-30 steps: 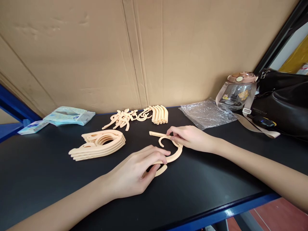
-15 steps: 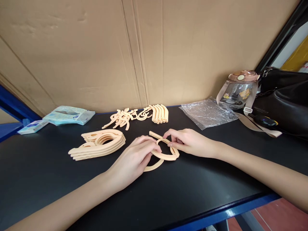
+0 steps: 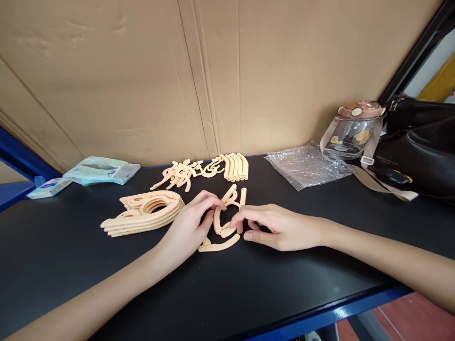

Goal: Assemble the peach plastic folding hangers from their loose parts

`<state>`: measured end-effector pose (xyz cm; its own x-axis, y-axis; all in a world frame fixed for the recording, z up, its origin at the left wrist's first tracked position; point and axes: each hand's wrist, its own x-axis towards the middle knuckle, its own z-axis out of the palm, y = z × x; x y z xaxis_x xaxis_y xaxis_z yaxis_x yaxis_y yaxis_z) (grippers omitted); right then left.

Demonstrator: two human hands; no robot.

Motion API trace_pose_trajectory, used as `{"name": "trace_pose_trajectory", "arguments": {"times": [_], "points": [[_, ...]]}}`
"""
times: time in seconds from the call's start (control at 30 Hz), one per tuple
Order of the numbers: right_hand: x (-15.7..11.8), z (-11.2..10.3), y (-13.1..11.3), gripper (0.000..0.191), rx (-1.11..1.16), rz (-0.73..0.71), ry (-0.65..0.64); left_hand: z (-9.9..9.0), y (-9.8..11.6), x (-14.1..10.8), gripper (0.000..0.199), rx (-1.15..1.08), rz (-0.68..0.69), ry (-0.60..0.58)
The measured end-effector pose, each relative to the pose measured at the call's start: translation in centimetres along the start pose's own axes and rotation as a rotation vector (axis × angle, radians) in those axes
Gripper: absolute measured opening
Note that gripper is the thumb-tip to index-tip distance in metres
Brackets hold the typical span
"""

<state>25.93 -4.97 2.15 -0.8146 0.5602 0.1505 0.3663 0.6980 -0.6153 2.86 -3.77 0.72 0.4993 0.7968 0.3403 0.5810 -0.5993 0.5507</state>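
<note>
A peach-coloured plastic piece of joined curved arms [image 3: 218,220] lies between my hands, its two straight ends pointing away from me. My left hand [image 3: 195,220] pinches its left arm between thumb and fingers. On its right side, my right hand [image 3: 275,226] touches it with the fingertips, the thumb held apart from the fingers. A loose curved strip [image 3: 221,245] lies just in front, nearer the table edge. To the left of my left hand sits a neat stack of similar folded pieces [image 3: 142,220].
At the back are a heap of small curved parts [image 3: 181,174], hook-shaped parts [image 3: 212,168] and a row of arms [image 3: 234,166]. Tissue packs [image 3: 101,170] lie back left. A clear plastic bag [image 3: 307,166], strapped bottle [image 3: 351,135] and black bag [image 3: 423,147] are at right.
The joined piece has turned so its ends point away from me. My right hand has moved down and its thumb has come away from the piece. My left hand has shifted slightly left.
</note>
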Motion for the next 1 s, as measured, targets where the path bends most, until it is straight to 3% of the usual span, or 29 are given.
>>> {"name": "trace_pose_trajectory", "arguments": {"times": [0.13, 0.27, 0.37, 0.5, 0.63, 0.83, 1.0], "points": [[-0.1, 0.1, -0.1, 0.029, -0.043, -0.027, -0.008, 0.0, 0.4, -0.1, 0.022, 0.005, -0.028, -0.021], [0.0, 0.4, 0.1, 0.025, -0.039, -0.070, 0.004, 0.1, 0.2, -0.3, 0.019, 0.154, 0.047, -0.042], [0.1, 0.4, 0.6, 0.020, -0.096, -0.061, 0.132, 0.2, 0.2, -0.4, 0.021, 0.234, 0.109, -0.051], [0.3, 0.2, 1.3, 0.019, -0.334, -0.036, 0.284, 0.2, 0.5, -0.4, 0.023, 0.249, 0.150, -0.101], [0.3, 0.1, 1.8, 0.019, -0.447, 0.007, 0.269, 0.1, 0.8, -0.4, 0.024, 0.261, 0.142, -0.136], [0.1, 0.2, 1.8, 0.025, -0.395, -0.075, 0.242, -0.3, 1.1, -0.4, 0.030, 0.134, 0.073, -0.178], [0.1, 0.2, 1.6, 0.020, -0.407, -0.094, 0.202, -0.3, 1.3, -0.5, 0.032, 0.129, 0.030, -0.168]]}}
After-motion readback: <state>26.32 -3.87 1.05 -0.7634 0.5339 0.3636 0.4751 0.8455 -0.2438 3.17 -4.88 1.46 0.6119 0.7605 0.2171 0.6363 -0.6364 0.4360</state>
